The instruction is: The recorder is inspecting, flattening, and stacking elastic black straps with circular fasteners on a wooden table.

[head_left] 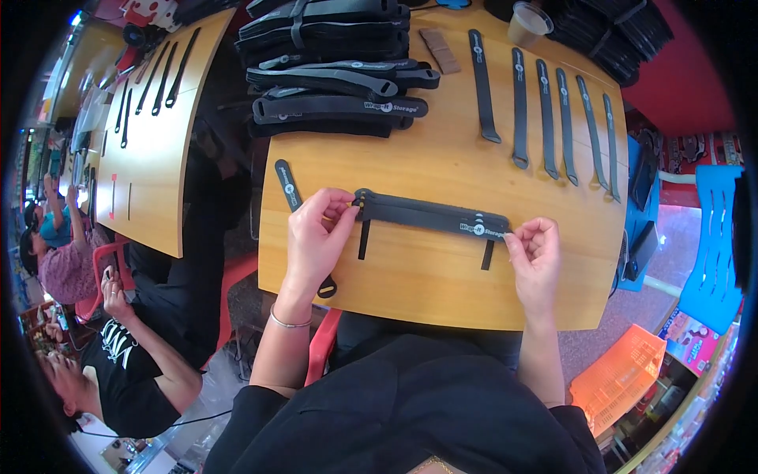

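Note:
A small stack of dark grey storage straps (pixel 426 215) lies lengthwise across the table before me, pale print near its right end. My left hand (pixel 316 233) pinches its left end, where small yellow bits show by the fingertips. At the opposite end my right hand (pixel 534 253) has thumb and forefinger closed on the corner, the other fingers curled. Two thin black strips, the left strip (pixel 363 240) and the right strip (pixel 487 255), stick out below the stack. A single strap (pixel 289 186) runs beneath my left hand, partly hidden, its looped end showing near the wrist.
Bundled straps (pixel 324 87) are piled at the back left. Several single straps (pixel 545 118) lie in a row at the right, near a brown piece (pixel 439 50) and a cup (pixel 529 24). Co-workers sit left by another table (pixel 150 182). An orange basket (pixel 618 379) stands lower right.

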Motion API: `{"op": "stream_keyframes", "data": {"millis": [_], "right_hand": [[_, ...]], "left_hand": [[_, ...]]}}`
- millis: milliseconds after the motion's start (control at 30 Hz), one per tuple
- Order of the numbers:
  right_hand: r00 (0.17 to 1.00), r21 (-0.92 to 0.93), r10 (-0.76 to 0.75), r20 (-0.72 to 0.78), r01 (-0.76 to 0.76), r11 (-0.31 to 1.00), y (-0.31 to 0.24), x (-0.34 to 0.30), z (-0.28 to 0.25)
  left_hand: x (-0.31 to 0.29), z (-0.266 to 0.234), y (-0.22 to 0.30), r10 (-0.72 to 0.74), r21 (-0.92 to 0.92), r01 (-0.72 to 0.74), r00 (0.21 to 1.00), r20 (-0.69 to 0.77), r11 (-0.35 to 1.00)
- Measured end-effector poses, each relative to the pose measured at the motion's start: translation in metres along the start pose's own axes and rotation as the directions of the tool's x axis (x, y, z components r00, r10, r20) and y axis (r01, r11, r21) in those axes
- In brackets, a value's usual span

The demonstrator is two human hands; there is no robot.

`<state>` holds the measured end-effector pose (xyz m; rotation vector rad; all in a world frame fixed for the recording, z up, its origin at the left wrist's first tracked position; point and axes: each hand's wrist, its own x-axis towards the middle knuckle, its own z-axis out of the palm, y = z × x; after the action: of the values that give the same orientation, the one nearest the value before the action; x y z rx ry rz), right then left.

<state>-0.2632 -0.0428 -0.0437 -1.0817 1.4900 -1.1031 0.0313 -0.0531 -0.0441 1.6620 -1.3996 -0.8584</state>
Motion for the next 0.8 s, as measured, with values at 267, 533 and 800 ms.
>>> {"op": "stream_keyframes", "data": {"millis": [267,533,800], "right_hand": [[1.000,-0.035,-0.027,-0.004,0.027,0.999,0.0014,0.0015,0.0007],[0.999,-0.084,-0.029,-0.026,0.027,0.996,0.0022,0.0031,0.0018],[0.999,-0.112,-0.020,-0.032,0.017,0.994,0.0012,0.0038,0.0021]], "left_hand": [[0.0004,0.0025,-0.0028,-0.004,-0.014,0.004,1.000,-0.020,1.000],[0.0006,0.0029,-0.0037,-0.010,-0.011,0.010,1.000,-0.027,1.000],[0.0009,0.0044,-0.0040,-0.005,-0.010,0.005,1.000,-0.026,1.000]]}}
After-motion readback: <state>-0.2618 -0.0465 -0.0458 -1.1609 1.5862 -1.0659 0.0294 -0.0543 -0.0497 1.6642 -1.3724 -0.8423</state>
